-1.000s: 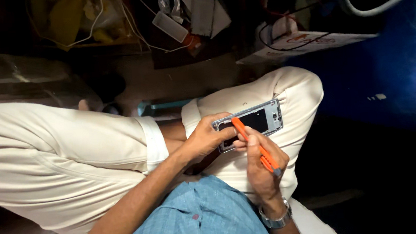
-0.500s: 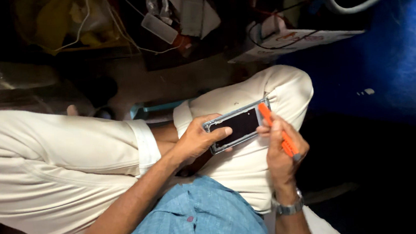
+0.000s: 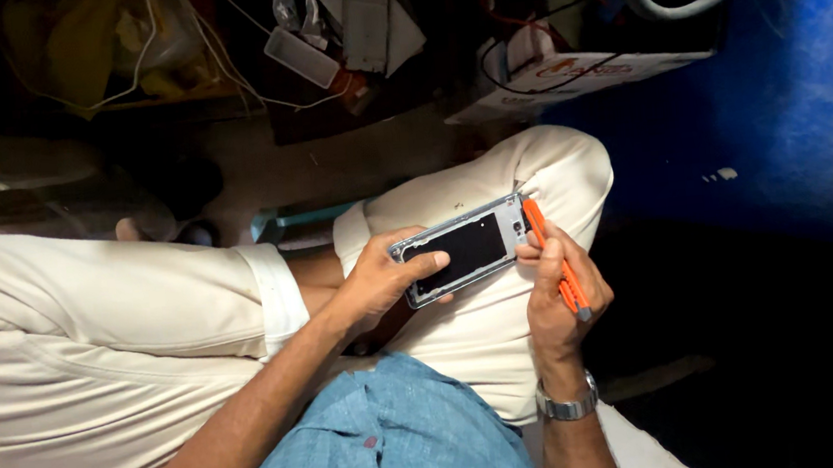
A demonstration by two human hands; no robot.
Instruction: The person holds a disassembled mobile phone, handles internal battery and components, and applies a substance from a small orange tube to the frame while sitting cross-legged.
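Note:
A grey opened phone body [image 3: 466, 248] with a dark inner panel rests over my knee in cream trousers. My left hand [image 3: 381, 282] grips its left end, thumb laid across the panel. My right hand [image 3: 552, 287] holds an orange-handled screwdriver [image 3: 554, 255], whose tip meets the phone's right end near the top corner. A metal watch [image 3: 565, 407] sits on my right wrist.
My crossed legs in cream trousers [image 3: 105, 342] fill the left and middle. On the floor ahead lie a white box with cables [image 3: 563, 66], small white parts [image 3: 362, 18] and yellow cloth [image 3: 128, 38]. A blue surface [image 3: 787, 101] stands at the right.
The screwdriver has swung from lying across the phone's face to the phone's right end. My right hand has shifted rightward and turned upright. My left hand keeps its grip.

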